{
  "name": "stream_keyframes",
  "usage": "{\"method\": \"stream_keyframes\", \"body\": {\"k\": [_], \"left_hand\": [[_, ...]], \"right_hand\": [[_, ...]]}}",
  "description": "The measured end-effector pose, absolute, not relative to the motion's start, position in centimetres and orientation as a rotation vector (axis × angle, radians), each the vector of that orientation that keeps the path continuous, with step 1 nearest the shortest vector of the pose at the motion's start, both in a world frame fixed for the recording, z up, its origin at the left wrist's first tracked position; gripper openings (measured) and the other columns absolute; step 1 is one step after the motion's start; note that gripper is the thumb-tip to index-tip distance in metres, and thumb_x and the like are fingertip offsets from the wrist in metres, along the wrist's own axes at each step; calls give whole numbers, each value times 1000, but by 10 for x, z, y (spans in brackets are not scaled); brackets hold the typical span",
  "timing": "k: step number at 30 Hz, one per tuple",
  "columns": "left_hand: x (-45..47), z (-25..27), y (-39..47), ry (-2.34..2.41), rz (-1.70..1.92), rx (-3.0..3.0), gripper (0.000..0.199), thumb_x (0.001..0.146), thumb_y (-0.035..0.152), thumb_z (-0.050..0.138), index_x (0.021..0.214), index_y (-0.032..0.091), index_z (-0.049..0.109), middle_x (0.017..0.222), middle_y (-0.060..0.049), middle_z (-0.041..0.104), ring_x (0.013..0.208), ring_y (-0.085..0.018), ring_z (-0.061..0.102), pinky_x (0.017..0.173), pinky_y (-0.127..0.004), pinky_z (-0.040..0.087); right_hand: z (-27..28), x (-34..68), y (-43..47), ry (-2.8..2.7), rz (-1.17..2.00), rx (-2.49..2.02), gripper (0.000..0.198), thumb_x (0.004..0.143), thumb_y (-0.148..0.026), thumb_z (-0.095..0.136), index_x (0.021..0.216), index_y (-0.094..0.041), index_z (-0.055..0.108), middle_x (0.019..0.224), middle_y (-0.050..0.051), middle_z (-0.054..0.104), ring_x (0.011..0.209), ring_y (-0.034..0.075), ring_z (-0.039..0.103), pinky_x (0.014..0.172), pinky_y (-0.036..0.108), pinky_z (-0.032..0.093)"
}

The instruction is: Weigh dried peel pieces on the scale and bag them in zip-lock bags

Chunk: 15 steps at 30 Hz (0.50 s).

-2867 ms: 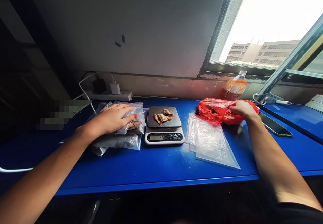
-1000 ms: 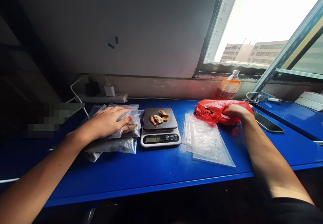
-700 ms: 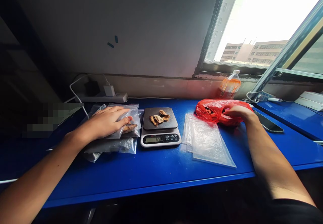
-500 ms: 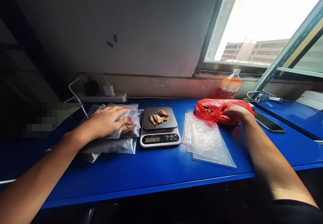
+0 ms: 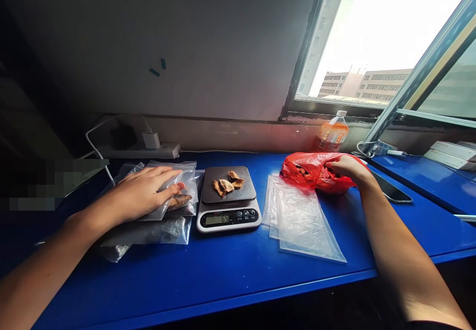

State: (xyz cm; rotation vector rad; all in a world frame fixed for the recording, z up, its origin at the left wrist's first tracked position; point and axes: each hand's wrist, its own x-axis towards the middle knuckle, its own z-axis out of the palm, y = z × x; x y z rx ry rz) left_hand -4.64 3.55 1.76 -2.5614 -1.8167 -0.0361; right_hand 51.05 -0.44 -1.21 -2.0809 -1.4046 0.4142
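"Head view: holding what?"

"My left hand (image 5: 143,191) is lying on clear bags (image 5: 167,229), fingers extended; a brown piece (image 5: 180,202) is showing through. My right hand (image 5: 347,167) is curling at the red bag (image 5: 334,185), brownish pieces (image 5: 302,170) showing inside; I can't tell what it's gripping."

"And room?"

"Dried slices (image 5: 226,185) are sitting on the scale (image 5: 223,225); blue tabletop (image 5: 223,265) is stretching towards the front edge (image 5: 238,306)."
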Motion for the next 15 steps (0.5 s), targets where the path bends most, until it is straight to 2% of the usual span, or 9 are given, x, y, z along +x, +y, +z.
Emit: {"method": "stream_keyframes", "body": {"k": [3, 7, 12, 15], "left_hand": [[-47, 16, 37, -1807, -30, -2556, 86, 81, 69, 23, 148, 22, 49, 157, -3, 45, 145, -31, 39, 117, -46, 29], [-46, 17, 36, -1788, -13, -2557, 81, 84, 64, 24, 149, 22, 48, 158, -4, 44, 145, -29, 38, 118, -46, 29], [-45, 19, 33, -1781, 5, -2555, 76, 86, 59, 28, 149, 21, 48, 158, -5, 45, 145, -29, 38, 118, -46, 28], [-45, 18, 33, -1796, -9, -2554, 78, 85, 61, 27, 149, 21, 48, 158, -6, 44, 146, -29, 37, 119, -47, 28]], "right_hand": [[-5, 508, -7, -1448, 583, -1972, 20, 62, -27, 57, 53, -21, 41, 49, -3, 41, 46, 9, 35, 45, 26, 27], [8, 494, -16, -1522, 691, -1861, 7, 59, -26, 57, 60, -20, 55, 56, 0, 54, 52, 12, 45, 50, 27, 37], [15, 484, -24, -1535, 783, -1739, 8, 61, -26, 60, 65, -19, 62, 66, 3, 64, 62, 15, 55, 60, 28, 46], [16, 484, -25, -1550, 783, -1718, 10, 61, -27, 63, 66, -18, 64, 68, 3, 65, 63, 15, 55, 60, 27, 47]]}}
